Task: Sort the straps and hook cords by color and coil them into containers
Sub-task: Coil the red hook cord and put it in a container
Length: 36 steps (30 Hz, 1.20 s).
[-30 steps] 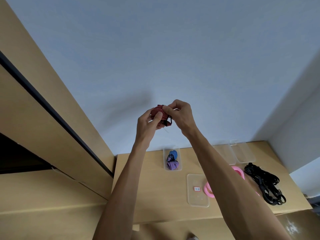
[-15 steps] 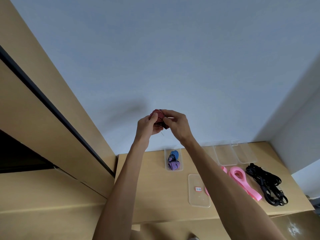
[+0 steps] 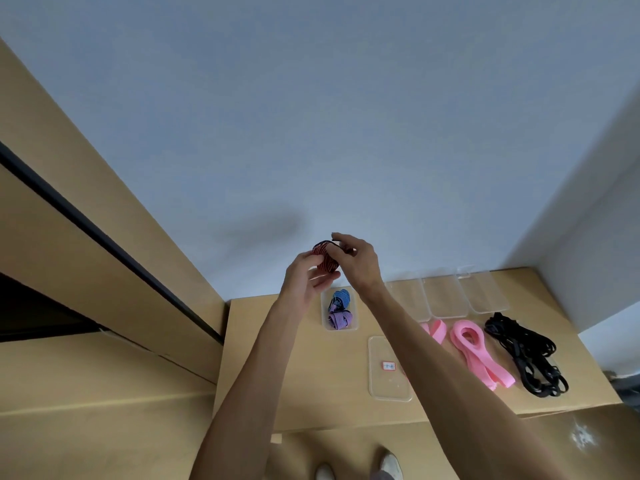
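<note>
Pinching a coiled red cord (image 3: pixel 325 258) between them, the left hand (image 3: pixel 304 279) and right hand (image 3: pixel 356 260) hold it up in the air above the desk (image 3: pixel 287 368), each grip closed on the bundle. Below it a clear box (image 3: pixel 340 328) holds a blue coil (image 3: pixel 341 298) and a purple coil (image 3: pixel 340 319). A lid (image 3: pixel 388 386) with a small label lies nearer the desk edge. To the right lie pink straps (image 3: pixel 475 351), then black cords (image 3: pixel 526 355), with empty boxes (image 3: pixel 446 295) behind them by the wall.
</note>
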Tool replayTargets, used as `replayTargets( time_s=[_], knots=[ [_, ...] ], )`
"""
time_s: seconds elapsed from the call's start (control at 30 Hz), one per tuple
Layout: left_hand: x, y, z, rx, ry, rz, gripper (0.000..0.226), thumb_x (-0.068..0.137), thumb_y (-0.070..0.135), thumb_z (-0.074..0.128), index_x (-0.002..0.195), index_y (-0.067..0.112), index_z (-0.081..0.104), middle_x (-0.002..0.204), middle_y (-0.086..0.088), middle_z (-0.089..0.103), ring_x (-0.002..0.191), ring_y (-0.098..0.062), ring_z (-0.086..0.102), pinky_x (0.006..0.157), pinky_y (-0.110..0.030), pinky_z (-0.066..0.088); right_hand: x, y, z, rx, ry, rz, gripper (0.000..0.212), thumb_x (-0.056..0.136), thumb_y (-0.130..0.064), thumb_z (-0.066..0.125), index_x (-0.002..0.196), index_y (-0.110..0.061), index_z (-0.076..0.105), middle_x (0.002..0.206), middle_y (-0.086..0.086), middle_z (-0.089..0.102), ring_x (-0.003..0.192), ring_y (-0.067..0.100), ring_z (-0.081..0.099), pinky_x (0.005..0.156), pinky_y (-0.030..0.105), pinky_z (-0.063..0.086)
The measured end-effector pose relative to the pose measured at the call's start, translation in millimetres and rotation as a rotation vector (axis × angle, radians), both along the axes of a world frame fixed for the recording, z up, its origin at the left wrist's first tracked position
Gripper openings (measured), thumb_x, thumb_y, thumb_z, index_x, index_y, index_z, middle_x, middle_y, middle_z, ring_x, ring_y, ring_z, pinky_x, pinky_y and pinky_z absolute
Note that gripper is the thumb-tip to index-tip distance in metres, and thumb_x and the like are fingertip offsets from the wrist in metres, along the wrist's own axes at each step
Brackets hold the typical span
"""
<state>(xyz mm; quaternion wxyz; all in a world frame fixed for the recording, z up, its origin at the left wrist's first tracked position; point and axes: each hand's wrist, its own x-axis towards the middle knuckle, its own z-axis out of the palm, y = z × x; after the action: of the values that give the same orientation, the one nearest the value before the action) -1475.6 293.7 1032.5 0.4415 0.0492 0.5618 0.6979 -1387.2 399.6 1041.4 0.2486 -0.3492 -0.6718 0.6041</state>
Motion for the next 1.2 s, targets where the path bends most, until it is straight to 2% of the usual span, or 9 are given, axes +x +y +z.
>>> replayTargets(
  time_s=[0.1, 0.2, 0.3, 0.4, 0.6, 0.77, 0.93, 1.03, 1.2],
  knots=[
    [11, 6, -18, -0.193, 0.161, -0.026, 0.032, 0.079, 0.021, 0.07, 0.106, 0.003, 0.064, 0.098, -0.014, 0.076, 0.092, -0.028, 0.074, 0.084, -0.038, 0.058, 12, 8, -20, -0.03, -0.057, -0.005, 0.048, 0.085, -0.025, 0.075, 0.129, -0.016, 0.061, 0.112, 0.001, 0.062, 0.101, 0.014, 0.06, 0.085, 0.023, 0.048],
    [21, 7, -32, -0.382, 0.383, -0.038, 0.017, 0.069, 0.026, 0.073, 0.078, 0.015, 0.065, 0.073, -0.001, 0.068, 0.07, -0.025, 0.063, 0.071, -0.036, 0.05, 24, 14, -45, -0.082, -0.118, -0.031, 0.053, 0.081, -0.026, 0.078, 0.129, -0.014, 0.058, 0.115, -0.001, 0.06, 0.101, 0.017, 0.061, 0.075, 0.021, 0.046],
    [28, 3, -52, -0.448, 0.464, -0.068, 0.044, 0.069, 0.023, 0.072, 0.113, 0.021, 0.063, 0.094, -0.009, 0.075, 0.091, -0.026, 0.072, 0.083, -0.038, 0.056, 26, 8, -70, -0.145, -0.161, -0.042, 0.056, 0.081, -0.024, 0.079, 0.131, -0.01, 0.056, 0.115, 0.002, 0.061, 0.105, 0.021, 0.062, 0.08, 0.025, 0.048],
    [26, -5, -72, -0.515, 0.572, -0.157, 0.033, 0.072, 0.015, 0.073, 0.099, 0.031, 0.066, 0.087, -0.004, 0.074, 0.086, -0.021, 0.07, 0.07, -0.029, 0.051, 21, 2, -87, -0.197, -0.223, -0.07, 0.068, 0.079, -0.016, 0.079, 0.139, -0.006, 0.047, 0.112, 0.002, 0.058, 0.11, 0.023, 0.061, 0.088, 0.031, 0.051],
    [13, -10, -128, -0.631, 0.54, -0.221, 0.022, 0.075, 0.012, 0.074, 0.093, 0.02, 0.065, 0.081, -0.001, 0.074, 0.082, -0.017, 0.07, 0.063, -0.027, 0.047, 12, -8, -128, -0.11, -0.422, -0.048, 0.028, 0.079, -0.007, 0.067, 0.106, -0.003, 0.07, 0.102, 0.015, 0.071, 0.096, 0.032, 0.065, 0.081, 0.043, 0.055],
    [-10, -13, -186, -0.635, 0.466, -0.261, 0.019, 0.078, 0.018, 0.076, 0.094, 0.02, 0.065, 0.079, -0.001, 0.075, 0.08, -0.016, 0.071, 0.066, -0.029, 0.051, -8, -21, -169, -0.119, -0.499, -0.059, 0.028, 0.079, -0.01, 0.07, 0.107, -0.007, 0.071, 0.096, 0.009, 0.071, 0.092, 0.029, 0.065, 0.083, 0.046, 0.056],
    [-34, 4, -211, -0.64, 0.421, -0.243, 0.016, 0.079, 0.023, 0.074, 0.092, 0.019, 0.065, 0.082, -0.002, 0.075, 0.084, -0.016, 0.071, 0.075, -0.034, 0.053, -43, -10, -194, -0.066, -0.565, -0.077, 0.015, 0.074, -0.003, 0.064, 0.087, 0.002, 0.068, 0.085, 0.017, 0.068, 0.081, 0.036, 0.062, 0.064, 0.038, 0.051],
    [-45, 21, -217, -0.641, 0.452, -0.239, 0.015, 0.079, 0.021, 0.075, 0.089, 0.018, 0.064, 0.085, 0.003, 0.073, 0.084, -0.014, 0.07, 0.07, -0.025, 0.052, -60, 9, -206, -0.028, -0.589, -0.079, 0.023, 0.075, -0.002, 0.063, 0.096, 0.001, 0.07, 0.098, 0.016, 0.068, 0.09, 0.033, 0.064, 0.078, 0.042, 0.055],
    [-54, 46, -230, -0.682, 0.535, -0.294, 0.016, 0.081, 0.017, 0.075, 0.091, 0.015, 0.062, 0.082, 0.004, 0.069, 0.076, -0.008, 0.063, 0.056, -0.008, 0.041, -71, 31, -231, -0.005, -0.655, 0.021, 0.034, 0.078, -0.001, 0.058, 0.111, -0.004, 0.069, 0.115, 0.012, 0.064, 0.104, 0.03, 0.06, 0.083, 0.028, 0.045]
  ],
)
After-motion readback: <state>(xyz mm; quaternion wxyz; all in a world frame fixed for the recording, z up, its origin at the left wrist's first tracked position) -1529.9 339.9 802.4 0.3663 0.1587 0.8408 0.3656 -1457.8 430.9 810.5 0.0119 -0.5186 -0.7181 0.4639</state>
